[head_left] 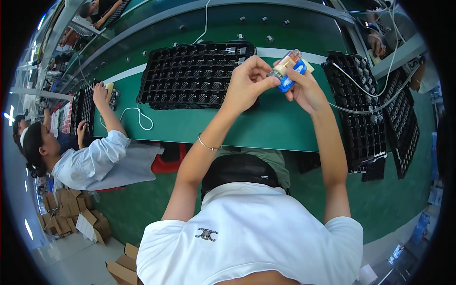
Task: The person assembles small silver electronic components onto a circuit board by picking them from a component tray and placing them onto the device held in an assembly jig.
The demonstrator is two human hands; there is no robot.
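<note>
Above the green bench, both of my hands meet at a small device with a clear and amber body and a grey metal end. Against it lies a blue piece with white patches; whether the two are joined I cannot tell. My left hand pinches the device's metal end between thumb and fingers. Wrapped around the blue piece from the right is my right hand, its thumb on top and some fingers hidden beneath. A pale block edge shows behind the right fingers.
A black compartment tray lies ahead, a few small metal parts in its far right corner. More black trays and white cables are at the right. Small parts dot the far strip. At the left sits a co-worker; cardboard boxes lie behind.
</note>
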